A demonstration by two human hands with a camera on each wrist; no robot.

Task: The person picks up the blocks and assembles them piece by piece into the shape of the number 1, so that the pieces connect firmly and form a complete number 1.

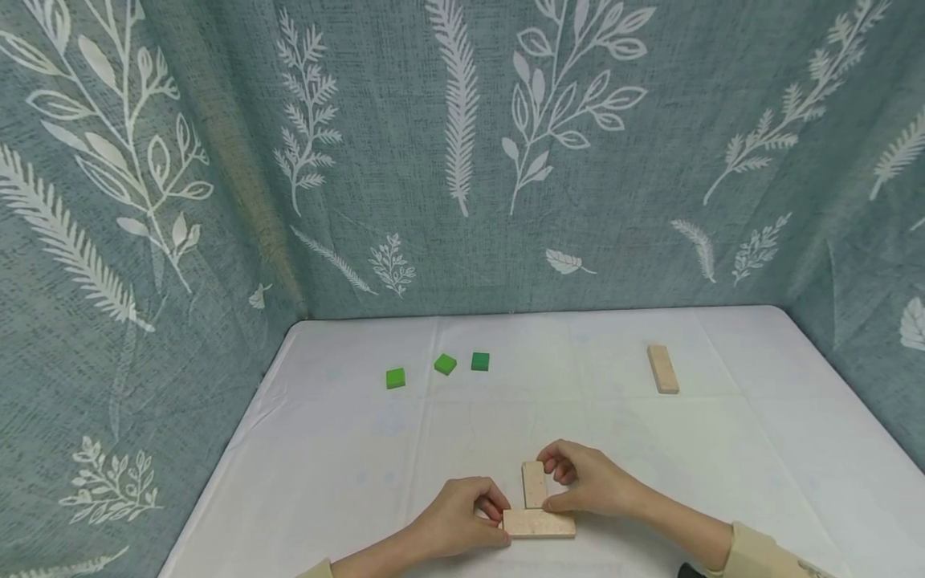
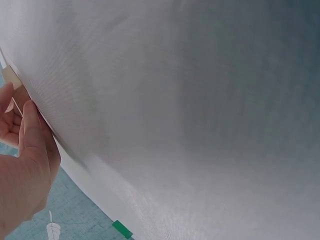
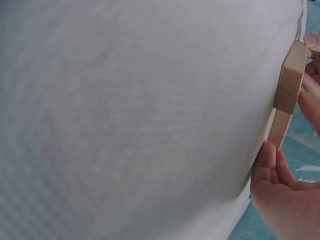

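Observation:
In the head view, a plain wooden block (image 1: pixel 539 524) lies crosswise at the near middle of the table. My left hand (image 1: pixel 466 518) pinches its left end between thumb and fingers. A second wooden block (image 1: pixel 534 485) points away from me, its near end right at the first block's far long side. My right hand (image 1: pixel 596 482) grips this one from the right, the thumb by its near end and the fingertips by its far right corner. The right wrist view shows the crosswise block (image 3: pixel 291 77) with the other block (image 3: pixel 280 129) beside it, close to my right thumb.
Another wooden block (image 1: pixel 663 369) lies at the back right of the white-covered table (image 1: pixel 325 466). Toward the back left are a bright green block (image 1: pixel 395 378), another green block (image 1: pixel 445 364) and a darker green one (image 1: pixel 480 361). A patterned teal cloth (image 1: pixel 405 160) hangs behind.

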